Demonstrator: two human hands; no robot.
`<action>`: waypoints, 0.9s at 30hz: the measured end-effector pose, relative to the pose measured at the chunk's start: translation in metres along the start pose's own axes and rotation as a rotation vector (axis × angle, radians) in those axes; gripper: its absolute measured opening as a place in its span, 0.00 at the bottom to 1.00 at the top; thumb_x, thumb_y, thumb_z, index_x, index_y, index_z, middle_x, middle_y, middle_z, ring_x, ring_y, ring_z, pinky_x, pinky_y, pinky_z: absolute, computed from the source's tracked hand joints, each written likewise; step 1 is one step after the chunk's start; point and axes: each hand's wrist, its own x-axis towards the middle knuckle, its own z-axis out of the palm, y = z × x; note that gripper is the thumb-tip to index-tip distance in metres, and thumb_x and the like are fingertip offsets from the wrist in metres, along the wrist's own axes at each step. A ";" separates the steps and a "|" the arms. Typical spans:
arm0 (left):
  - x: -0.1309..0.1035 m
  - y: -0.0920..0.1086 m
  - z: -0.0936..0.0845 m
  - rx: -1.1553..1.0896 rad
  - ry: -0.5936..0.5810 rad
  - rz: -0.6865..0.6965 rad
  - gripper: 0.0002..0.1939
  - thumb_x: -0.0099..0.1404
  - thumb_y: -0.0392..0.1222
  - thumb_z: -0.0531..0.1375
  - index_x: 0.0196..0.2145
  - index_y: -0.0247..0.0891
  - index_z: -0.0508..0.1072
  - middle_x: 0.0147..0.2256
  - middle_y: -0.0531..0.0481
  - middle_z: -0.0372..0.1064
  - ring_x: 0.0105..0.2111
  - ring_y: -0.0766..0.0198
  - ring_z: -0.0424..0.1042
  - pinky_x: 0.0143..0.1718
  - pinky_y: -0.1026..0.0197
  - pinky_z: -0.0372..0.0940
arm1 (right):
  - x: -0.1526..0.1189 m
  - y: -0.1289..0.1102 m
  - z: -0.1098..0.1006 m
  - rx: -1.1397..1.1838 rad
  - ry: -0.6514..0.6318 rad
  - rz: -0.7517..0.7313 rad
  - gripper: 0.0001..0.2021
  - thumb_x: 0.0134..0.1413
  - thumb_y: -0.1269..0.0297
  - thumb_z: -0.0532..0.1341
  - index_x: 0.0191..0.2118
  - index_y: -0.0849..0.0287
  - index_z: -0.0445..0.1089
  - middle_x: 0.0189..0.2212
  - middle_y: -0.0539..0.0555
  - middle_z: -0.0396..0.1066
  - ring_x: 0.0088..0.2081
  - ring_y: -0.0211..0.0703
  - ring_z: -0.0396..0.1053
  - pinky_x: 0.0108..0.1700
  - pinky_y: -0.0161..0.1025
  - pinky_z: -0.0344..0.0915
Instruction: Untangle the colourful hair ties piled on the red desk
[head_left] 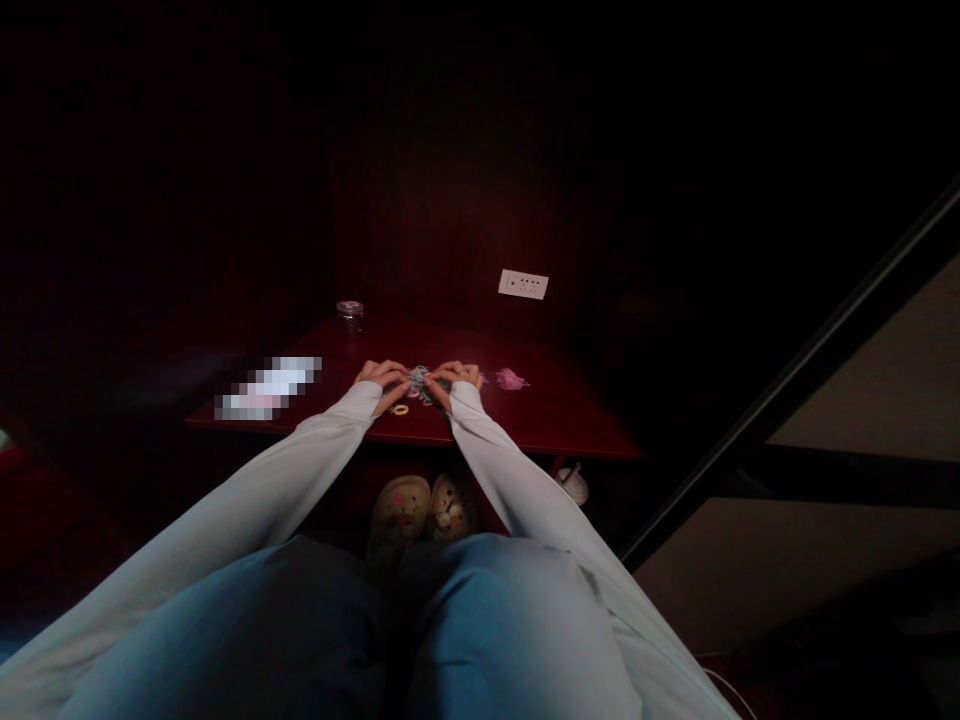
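Note:
A small heap of pastel hair ties lies on the dark red table between my two hands. My left hand comes in from the left, its thumb and forefinger closed on hair ties at the heap's near side. From the right, my right hand pinches at the same heap, thumb and fingers together; which single ties they hold is too small to tell. A yellow hair tie lies apart, toward the table's front edge. To the right of my right hand rests a pink bunch of hair ties.
A clear lidded jar stands at the back left of the table. A pixelated bright object lies at the left. A white socket plate is on the back panel. Below are clogs and a pale round object.

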 end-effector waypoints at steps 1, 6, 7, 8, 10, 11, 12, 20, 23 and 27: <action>0.000 0.001 -0.001 -0.004 0.012 -0.001 0.12 0.70 0.51 0.58 0.36 0.45 0.79 0.47 0.50 0.76 0.43 0.54 0.63 0.50 0.50 0.61 | 0.002 0.007 -0.005 -0.004 0.047 0.075 0.14 0.67 0.48 0.61 0.42 0.46 0.82 0.49 0.51 0.74 0.52 0.51 0.55 0.53 0.45 0.49; -0.001 0.003 -0.003 -0.009 0.043 -0.050 0.13 0.71 0.49 0.56 0.36 0.44 0.79 0.47 0.50 0.76 0.44 0.55 0.64 0.52 0.51 0.61 | 0.010 0.054 -0.035 -0.173 0.176 0.393 0.16 0.68 0.50 0.57 0.43 0.48 0.82 0.50 0.55 0.73 0.53 0.54 0.55 0.52 0.47 0.48; 0.000 0.002 -0.004 -0.010 0.039 -0.065 0.13 0.71 0.49 0.56 0.36 0.44 0.78 0.47 0.51 0.75 0.44 0.55 0.65 0.53 0.51 0.61 | 0.010 0.062 -0.040 -0.215 0.170 0.404 0.17 0.68 0.50 0.57 0.44 0.48 0.82 0.50 0.55 0.73 0.53 0.55 0.55 0.52 0.47 0.48; 0.000 0.001 -0.005 -0.013 0.032 -0.081 0.13 0.71 0.49 0.56 0.37 0.44 0.78 0.47 0.51 0.75 0.45 0.55 0.65 0.53 0.51 0.61 | 0.011 0.068 -0.043 -0.257 0.155 0.404 0.16 0.68 0.50 0.57 0.44 0.48 0.83 0.51 0.56 0.72 0.53 0.55 0.56 0.52 0.47 0.48; 0.003 -0.001 -0.009 -0.027 0.005 -0.106 0.13 0.72 0.49 0.56 0.38 0.44 0.79 0.48 0.51 0.75 0.46 0.55 0.66 0.54 0.50 0.61 | 0.011 0.074 -0.046 -0.335 0.113 0.367 0.15 0.67 0.51 0.58 0.44 0.48 0.83 0.51 0.57 0.72 0.54 0.57 0.56 0.52 0.48 0.48; 0.004 -0.003 -0.011 -0.038 -0.012 -0.118 0.13 0.72 0.48 0.56 0.39 0.44 0.79 0.49 0.50 0.75 0.47 0.55 0.67 0.55 0.49 0.61 | 0.011 0.075 -0.046 -0.371 0.095 0.336 0.15 0.67 0.52 0.59 0.44 0.48 0.83 0.51 0.58 0.73 0.54 0.57 0.57 0.52 0.48 0.49; 0.005 -0.004 -0.013 -0.053 -0.027 -0.132 0.13 0.72 0.48 0.56 0.39 0.43 0.79 0.49 0.50 0.75 0.48 0.54 0.68 0.55 0.48 0.60 | 0.011 0.075 -0.046 -0.403 0.081 0.299 0.14 0.67 0.53 0.59 0.44 0.49 0.83 0.52 0.58 0.73 0.54 0.58 0.57 0.52 0.49 0.49; 0.000 0.006 -0.018 -0.096 0.106 -0.288 0.18 0.74 0.45 0.49 0.37 0.44 0.78 0.49 0.50 0.75 0.51 0.53 0.68 0.60 0.45 0.56 | 0.005 0.057 -0.037 -0.415 0.092 0.114 0.16 0.70 0.57 0.56 0.52 0.51 0.80 0.54 0.57 0.72 0.55 0.55 0.57 0.54 0.48 0.49; -0.002 0.012 -0.019 -0.080 0.120 -0.334 0.14 0.71 0.42 0.52 0.38 0.44 0.77 0.49 0.51 0.74 0.51 0.52 0.66 0.59 0.47 0.56 | 0.002 0.037 -0.029 -0.345 0.071 -0.004 0.16 0.71 0.57 0.55 0.52 0.49 0.79 0.54 0.56 0.72 0.55 0.54 0.56 0.55 0.47 0.49; 0.000 0.010 -0.022 -0.034 0.054 -0.363 0.10 0.64 0.36 0.56 0.38 0.45 0.77 0.48 0.52 0.74 0.51 0.52 0.65 0.57 0.48 0.57 | -0.001 -0.002 -0.012 -0.253 -0.039 -0.125 0.13 0.68 0.52 0.59 0.50 0.45 0.79 0.54 0.53 0.71 0.55 0.52 0.55 0.56 0.46 0.49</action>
